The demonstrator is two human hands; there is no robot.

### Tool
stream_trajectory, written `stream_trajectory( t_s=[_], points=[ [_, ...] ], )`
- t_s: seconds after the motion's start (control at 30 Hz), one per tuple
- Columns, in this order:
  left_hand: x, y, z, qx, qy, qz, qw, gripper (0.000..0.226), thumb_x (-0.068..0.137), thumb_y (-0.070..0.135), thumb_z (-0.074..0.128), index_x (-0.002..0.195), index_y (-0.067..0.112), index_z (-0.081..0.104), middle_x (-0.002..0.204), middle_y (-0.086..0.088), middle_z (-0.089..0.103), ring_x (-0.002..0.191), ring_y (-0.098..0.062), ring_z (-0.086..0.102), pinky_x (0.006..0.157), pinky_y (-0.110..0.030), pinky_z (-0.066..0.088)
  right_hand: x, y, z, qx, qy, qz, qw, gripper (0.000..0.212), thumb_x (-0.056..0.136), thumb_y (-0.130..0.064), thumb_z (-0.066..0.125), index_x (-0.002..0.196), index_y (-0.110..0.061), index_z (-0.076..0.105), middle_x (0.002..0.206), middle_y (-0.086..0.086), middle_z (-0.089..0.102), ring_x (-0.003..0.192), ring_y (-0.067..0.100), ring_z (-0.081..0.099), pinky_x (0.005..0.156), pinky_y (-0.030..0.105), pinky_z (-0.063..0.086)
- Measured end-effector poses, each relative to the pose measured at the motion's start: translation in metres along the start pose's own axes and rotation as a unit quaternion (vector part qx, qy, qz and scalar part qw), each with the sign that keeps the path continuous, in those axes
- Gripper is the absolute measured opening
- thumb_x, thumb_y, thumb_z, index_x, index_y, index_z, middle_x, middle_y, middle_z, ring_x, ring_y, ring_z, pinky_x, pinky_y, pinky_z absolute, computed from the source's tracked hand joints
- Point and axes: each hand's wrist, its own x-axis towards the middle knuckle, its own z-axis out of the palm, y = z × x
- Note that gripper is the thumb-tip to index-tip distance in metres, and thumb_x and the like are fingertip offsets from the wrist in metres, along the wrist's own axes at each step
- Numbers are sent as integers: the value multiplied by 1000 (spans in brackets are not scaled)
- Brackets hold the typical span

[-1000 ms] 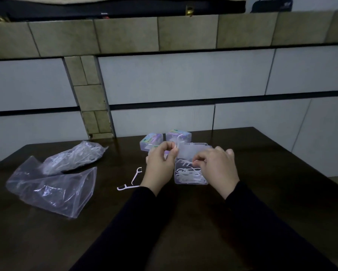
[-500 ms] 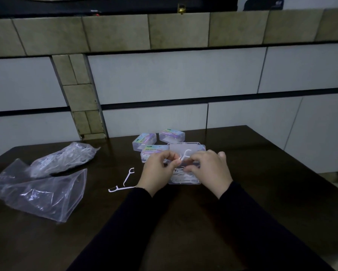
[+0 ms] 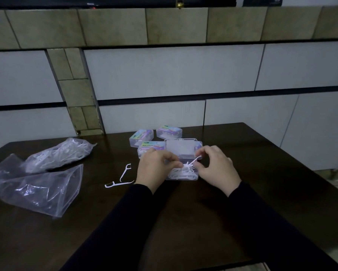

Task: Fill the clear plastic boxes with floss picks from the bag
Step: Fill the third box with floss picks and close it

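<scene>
Now we see a big dark table point(image 3: 183, 222) with a tiled wall point(image 3: 164, 75) behind it. On the left side lie two clear bags: an empty bag point(image 3: 41, 186) near us and, just behind it, the bag of floss picks point(image 3: 60, 153), lying long from left to right. In the middle is the open box point(image 3: 182, 171). Its lid point(image 3: 180, 148) stands up at the far side, and its long side runs left to right. White picks lie jumbled inside it. Three closed boxes point(image 3: 141, 137) sit just behind it, close together. Two loose picks point(image 3: 119, 178) lie on the table just left of the hands.

Both arms in dark sleeves reach forward and meet over the open box. Our left hand point(image 3: 154, 169) has curled fingers, with the tips pinching the white picks in the box. Our right hand point(image 3: 217, 169) pinches one floss pick point(image 3: 193, 162) with thumb and finger. That pick slants, its top end toward the right and its low end in the pile.
</scene>
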Motion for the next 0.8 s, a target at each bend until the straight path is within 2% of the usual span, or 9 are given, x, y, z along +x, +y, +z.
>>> stream_trajectory(
  t_s=[0.07,0.17,0.27,0.4,0.53,0.63,0.8],
  points=[
    [1,3,1,16,11,17,1000,17,82,42,69,94,31,74,93,12,69,91,-6,49,84,-25,39,-1,0,-1,6,13,2,1000,27,85,-42,64,106,-32,49,110,-11,46,100,7,49,91,31,35],
    [2,7,3,24,7,32,999,21,88,39,63,103,26,73,98,10,70,88,-2,49,91,-23,38,-3,-1,-1,3,14,16,1000,49,78,-54,68,113,-29,43,110,-10,47,102,8,49,91,34,37],
    [3,12,9,44,-15,47,998,22,90,38,61,106,27,72,98,9,70,89,-2,55,93,-26,45,-2,1,0,22,-40,41,998,69,74,-57,71,125,-28,35,123,-9,50,116,12,49,98,40,34],
    [7,21,16,47,-40,32,998,21,89,38,62,106,31,71,98,12,70,92,-2,58,91,-25,47,-1,4,3,47,-90,41,994,81,72,-54,74,133,-33,24,134,-9,52,126,17,46,102,42,27],
    [10,27,22,36,-49,14,998,22,89,37,62,108,30,71,100,11,71,94,-5,61,92,-31,50,1,7,5,83,-100,43,991,86,69,-56,76,134,-35,23,134,-10,54,127,16,44,102,43,26],
    [12,30,21,76,-67,27,994,23,90,37,60,109,29,71,101,8,70,94,-8,60,91,-33,50,2,10,5,83,-103,45,990,85,69,-56,75,135,-36,24,134,-15,54,124,13,46,101,43,25],
    [15,26,13,106,-82,23,991,18,86,35,64,101,29,72,96,10,64,87,-4,52,81,-21,43,2,9,5,84,-95,41,991,85,71,-57,74,137,-38,24,130,-17,56,125,12,45,102,42,25]
  ],
)
